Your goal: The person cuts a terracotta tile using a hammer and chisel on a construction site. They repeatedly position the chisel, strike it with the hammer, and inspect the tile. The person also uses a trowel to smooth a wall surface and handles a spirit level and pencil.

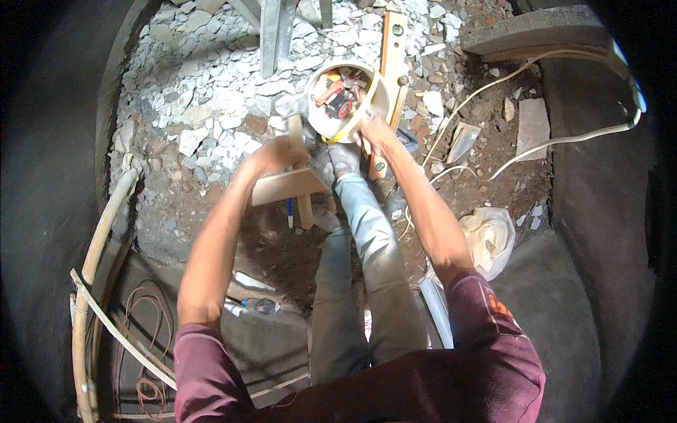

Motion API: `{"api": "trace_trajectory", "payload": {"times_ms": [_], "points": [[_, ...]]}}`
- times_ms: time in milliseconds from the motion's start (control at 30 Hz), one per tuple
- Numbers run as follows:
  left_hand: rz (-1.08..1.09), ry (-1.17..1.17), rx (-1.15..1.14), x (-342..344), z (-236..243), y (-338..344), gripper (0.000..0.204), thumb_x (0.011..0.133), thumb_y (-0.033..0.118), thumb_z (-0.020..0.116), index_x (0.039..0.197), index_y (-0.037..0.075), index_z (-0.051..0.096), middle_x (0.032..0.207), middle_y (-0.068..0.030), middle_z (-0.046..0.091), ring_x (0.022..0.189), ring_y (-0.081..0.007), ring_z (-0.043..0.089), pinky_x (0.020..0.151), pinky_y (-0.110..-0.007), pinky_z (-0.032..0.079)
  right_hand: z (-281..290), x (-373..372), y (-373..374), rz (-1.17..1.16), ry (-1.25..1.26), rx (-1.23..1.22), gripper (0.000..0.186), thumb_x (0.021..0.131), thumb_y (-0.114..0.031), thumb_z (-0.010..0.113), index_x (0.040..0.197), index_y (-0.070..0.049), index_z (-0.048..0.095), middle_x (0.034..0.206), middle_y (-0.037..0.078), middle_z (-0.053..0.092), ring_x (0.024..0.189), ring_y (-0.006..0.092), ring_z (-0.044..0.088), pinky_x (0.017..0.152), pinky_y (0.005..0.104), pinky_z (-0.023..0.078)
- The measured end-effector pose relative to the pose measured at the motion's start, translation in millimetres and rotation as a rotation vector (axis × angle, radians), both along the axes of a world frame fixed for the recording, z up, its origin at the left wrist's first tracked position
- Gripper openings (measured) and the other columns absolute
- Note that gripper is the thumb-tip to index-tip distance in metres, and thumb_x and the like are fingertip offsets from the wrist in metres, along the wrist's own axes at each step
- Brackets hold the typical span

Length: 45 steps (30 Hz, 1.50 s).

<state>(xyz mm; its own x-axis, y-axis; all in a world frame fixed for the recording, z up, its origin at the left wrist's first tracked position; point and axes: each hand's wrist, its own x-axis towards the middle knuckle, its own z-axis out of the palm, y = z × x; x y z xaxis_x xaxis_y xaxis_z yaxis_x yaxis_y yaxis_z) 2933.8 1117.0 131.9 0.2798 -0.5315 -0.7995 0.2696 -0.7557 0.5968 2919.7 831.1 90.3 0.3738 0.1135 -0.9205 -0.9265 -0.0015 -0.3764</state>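
Bucket [383,97] at outstretched R hand [375,132], grip unclear; L hand [278,156] curled round wood pc [288,187]

legible text: none | right sleeve [481,317]: orange marking [499,305], too small and blurred to read

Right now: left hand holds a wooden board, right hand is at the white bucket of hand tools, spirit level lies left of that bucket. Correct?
Not quite: the spirit level lies right of the white bucket of hand tools, per the head view. The left hand does hold a wooden board; the right hand is at the bucket.
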Motion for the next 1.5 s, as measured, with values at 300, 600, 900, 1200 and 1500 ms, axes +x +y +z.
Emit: {"api": "trace_trajectory", "payload": {"times_ms": [300, 600, 900, 1200, 1500], "points": [[-0.075, 0.404, 0.069, 53, -5, -74, 0.043, 0.088, 0.040, 0.069, 0.108, 0.002, 0.073, 0.094, -0.0090, 0.074, 0.081, -0.0141, 0.068, 0.071, -0.032, 0.054, -10, -26, 24, -0.263, -0.134, -0.298, 0.031, 0.098, -0.023, 0.059, 0.123, -0.004, 0.062, 0.106, 0.009, 0.068, 0.094, 0.0210, 0.064, 0.081, 0.0330, 0.053], [-0.339, 0.285, 0.250, 79, 4, -108, 0.038, 0.090, 0.034, 0.068, 0.108, 0.002, 0.074, 0.100, -0.0107, 0.073, 0.084, -0.0183, 0.067, 0.073, -0.038, 0.053, 26, -50, 13, -0.673, 0.116, -0.027, 0.025, 0.101, -0.021, 0.057, 0.121, -0.006, 0.057, 0.103, 0.005, 0.068, 0.090, 0.0147, 0.065, 0.074, 0.0304, 0.053], [0.105, 0.300, 0.147, 69, -48, -109, 0.035, 0.090, 0.035, 0.070, 0.107, 0.005, 0.073, 0.095, -0.0081, 0.073, 0.083, -0.0146, 0.063, 0.074, -0.034, 0.051, 59, -106, -6, -0.579, 0.270, 0.073, 0.053, 0.102, -0.046, 0.050, 0.135, -0.005, 0.048, 0.117, 0.013, 0.065, 0.108, 0.0268, 0.063, 0.092, 0.0427, 0.048], [1.005, 0.431, 0.099, 22, -127, -130, 0.061, 0.092, 0.040, 0.065, 0.111, -0.017, 0.062, 0.099, -0.0219, 0.071, 0.087, -0.0272, 0.069, 0.079, -0.042, 0.053, 77, -93, 11, -0.438, 0.137, 0.163, 0.062, 0.103, -0.038, 0.054, 0.149, -0.004, 0.033, 0.135, 0.027, 0.053, 0.113, 0.0338, 0.063, 0.091, 0.0414, 0.054], [0.885, 0.036, 0.426, 8, -134, -131, 0.077, 0.093, 0.060, 0.053, 0.115, -0.013, 0.065, 0.105, -0.0279, 0.069, 0.099, -0.0358, 0.068, 0.087, -0.046, 0.050, 85, -104, 12, -0.420, 0.132, 0.020, 0.049, 0.103, -0.026, 0.057, 0.145, -0.007, 0.041, 0.098, 0.018, 0.070, 0.077, 0.0251, 0.070, 0.069, 0.0348, 0.058]]}}
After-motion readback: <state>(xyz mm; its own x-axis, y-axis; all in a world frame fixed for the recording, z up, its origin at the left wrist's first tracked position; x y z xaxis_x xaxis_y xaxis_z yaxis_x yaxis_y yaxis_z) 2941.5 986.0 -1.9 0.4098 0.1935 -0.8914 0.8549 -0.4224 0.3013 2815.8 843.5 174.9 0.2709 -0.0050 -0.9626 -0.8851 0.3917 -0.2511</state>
